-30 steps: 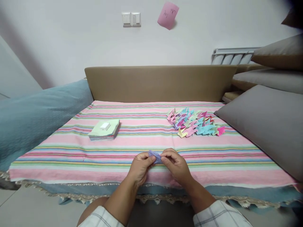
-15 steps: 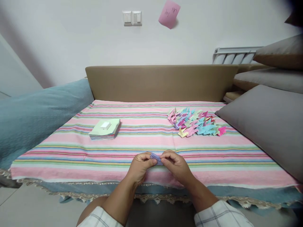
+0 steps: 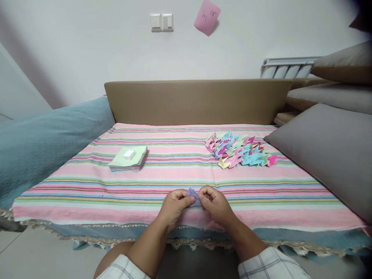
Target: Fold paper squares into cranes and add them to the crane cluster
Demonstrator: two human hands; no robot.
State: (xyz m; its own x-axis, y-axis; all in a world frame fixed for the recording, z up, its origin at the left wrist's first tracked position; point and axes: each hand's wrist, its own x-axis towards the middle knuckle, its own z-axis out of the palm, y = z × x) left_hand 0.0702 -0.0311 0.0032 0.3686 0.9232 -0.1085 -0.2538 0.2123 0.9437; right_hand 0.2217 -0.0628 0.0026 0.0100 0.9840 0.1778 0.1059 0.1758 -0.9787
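A small piece of folded purple paper (image 3: 194, 197) is held between my two hands, just above the near part of the striped cloth. My left hand (image 3: 176, 205) pinches its left side between thumb and fingers. On the other side, my right hand (image 3: 214, 203) grips the right edge with thumb and index finger. The fingers cover both ends of the paper, so its full shape is hidden. Beyond my right hand lies a cluster of folded paper cranes (image 3: 240, 151) in pink, blue, green, purple and yellow.
A stack of square paper sheets (image 3: 128, 159) with a small white block (image 3: 129, 154) on top sits at the left on the striped cloth (image 3: 174, 174). Grey cushions (image 3: 322, 151) pile up at the right. A blue-covered armrest (image 3: 58, 135) bounds the left, a brown backrest (image 3: 197, 102) the rear.
The purple paper has turned between my fingers, and a pointed part now stands up at its top. Both hands stay in nearly the same place, still pinching it.
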